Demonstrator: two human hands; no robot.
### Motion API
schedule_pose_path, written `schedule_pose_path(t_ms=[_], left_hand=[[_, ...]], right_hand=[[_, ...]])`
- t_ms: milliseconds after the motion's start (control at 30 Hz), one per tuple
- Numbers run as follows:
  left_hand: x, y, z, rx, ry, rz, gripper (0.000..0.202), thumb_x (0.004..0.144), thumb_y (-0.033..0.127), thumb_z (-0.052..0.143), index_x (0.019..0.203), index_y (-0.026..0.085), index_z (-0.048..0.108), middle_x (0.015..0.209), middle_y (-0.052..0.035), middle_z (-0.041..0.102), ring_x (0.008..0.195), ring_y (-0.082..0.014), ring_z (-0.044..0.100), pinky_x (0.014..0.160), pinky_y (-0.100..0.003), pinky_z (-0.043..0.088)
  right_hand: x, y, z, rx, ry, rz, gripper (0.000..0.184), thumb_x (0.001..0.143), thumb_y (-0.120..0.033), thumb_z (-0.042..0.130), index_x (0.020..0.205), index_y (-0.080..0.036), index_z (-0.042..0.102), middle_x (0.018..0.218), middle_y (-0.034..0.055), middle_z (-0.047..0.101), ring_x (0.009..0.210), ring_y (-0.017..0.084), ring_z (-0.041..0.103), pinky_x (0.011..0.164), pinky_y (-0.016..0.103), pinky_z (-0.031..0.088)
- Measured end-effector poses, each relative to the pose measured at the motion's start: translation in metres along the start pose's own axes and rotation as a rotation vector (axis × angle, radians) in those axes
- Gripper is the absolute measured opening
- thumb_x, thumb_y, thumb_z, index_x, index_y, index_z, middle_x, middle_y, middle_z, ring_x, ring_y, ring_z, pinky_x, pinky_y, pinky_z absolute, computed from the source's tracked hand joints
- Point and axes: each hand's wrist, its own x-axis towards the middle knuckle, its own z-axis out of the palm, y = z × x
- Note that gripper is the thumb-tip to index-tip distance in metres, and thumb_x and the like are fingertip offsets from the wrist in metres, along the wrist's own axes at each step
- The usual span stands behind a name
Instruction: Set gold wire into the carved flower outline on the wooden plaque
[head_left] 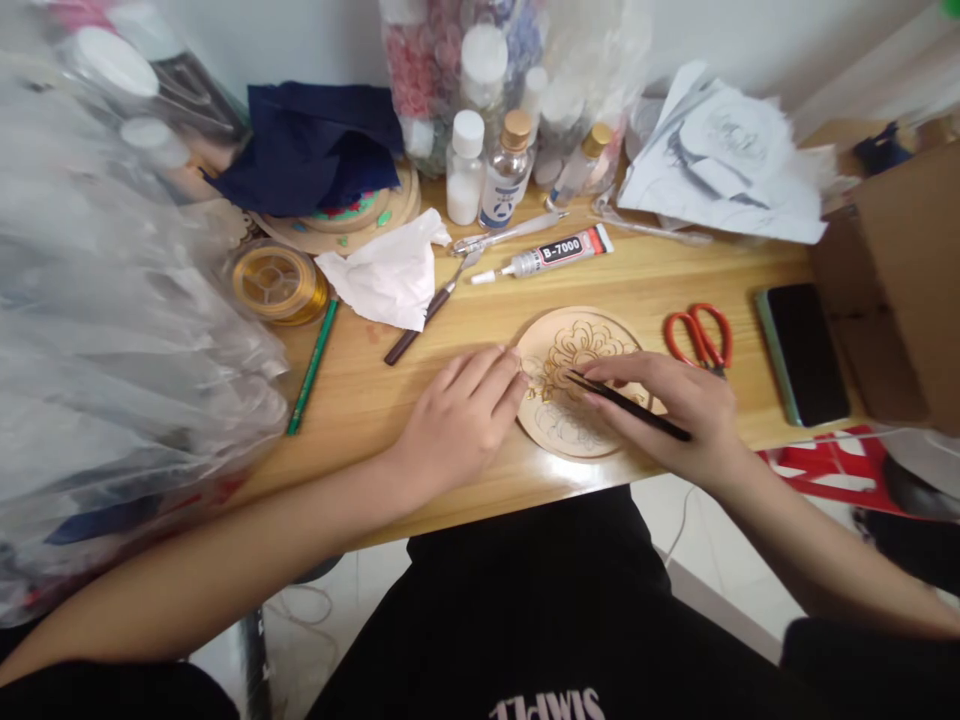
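A round wooden plate [540, 432] lies flat on the table, with a flower pattern on its face. Gold wire outlines [581, 342] form the upper petals, while the lower flower shows only as thin drawn lines. My right hand [679, 400] is closed around black tweezers [634, 408], whose tips point at the middle of the plate, at the gold lines. Whether anything tiny sits between the tips I cannot make out. My left hand [466, 408] lies palm down with fingers stretched out, the fingertips at the plate's left edge.
Behind the plate lie a B-7000 glue tube [559, 252], a palette knife [427, 315] and white tissue [390, 270]. Red-handled scissors [701, 338] and a phone [804, 352] are to the right. A gold wire spool [277, 282] and green pencil [313, 368] lie left; bottles [506, 175] stand behind.
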Motion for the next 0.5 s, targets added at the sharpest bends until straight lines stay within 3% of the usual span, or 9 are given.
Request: schedule_pose_path(t_ms=[167,267,367,500], left_hand=[[0.000,-0.004,-0.001,-0.094,-0.045,-0.012,0.030,0.091,0.013,0.046,0.116,0.006,0.062,0.123,-0.0176,0.064,0.115,-0.0308,0.058,0.092,-0.046,0.051],[0.001,-0.002,-0.003,-0.055,-0.028,0.001,0.030,0.090,0.012,0.046,0.114,0.006,0.063,0.122,-0.0176,0.064,0.113,-0.0320,0.059,0.091,-0.047,0.052],[0.003,0.000,-0.006,0.031,-0.034,0.031,0.029,0.090,0.009,0.047,0.112,0.005,0.064,0.120,-0.0184,0.065,0.112,-0.0331,0.060,0.090,-0.047,0.053],[0.007,0.000,-0.011,0.111,-0.078,0.096,0.028,0.091,0.008,0.046,0.113,0.004,0.064,0.118,-0.0196,0.065,0.113,-0.0323,0.060,0.090,-0.046,0.053]], right_hand=[[-0.021,0.013,0.004,0.021,0.153,0.127,0.022,0.080,-0.013,0.071,0.101,-0.020,0.064,0.094,0.0071,0.074,0.086,0.019,0.072,0.075,0.033,0.060],[-0.031,0.025,0.012,0.040,0.309,0.289,0.020,0.079,-0.016,0.072,0.098,-0.021,0.067,0.094,0.0062,0.074,0.091,0.021,0.072,0.083,0.038,0.059],[-0.037,0.031,0.018,0.123,0.416,0.461,0.017,0.081,-0.021,0.072,0.097,-0.020,0.069,0.094,0.0057,0.075,0.090,0.019,0.072,0.084,0.036,0.060],[-0.040,0.025,0.023,0.223,0.490,0.538,0.015,0.082,-0.022,0.071,0.096,-0.019,0.068,0.092,0.0048,0.074,0.086,0.017,0.073,0.081,0.032,0.062]])
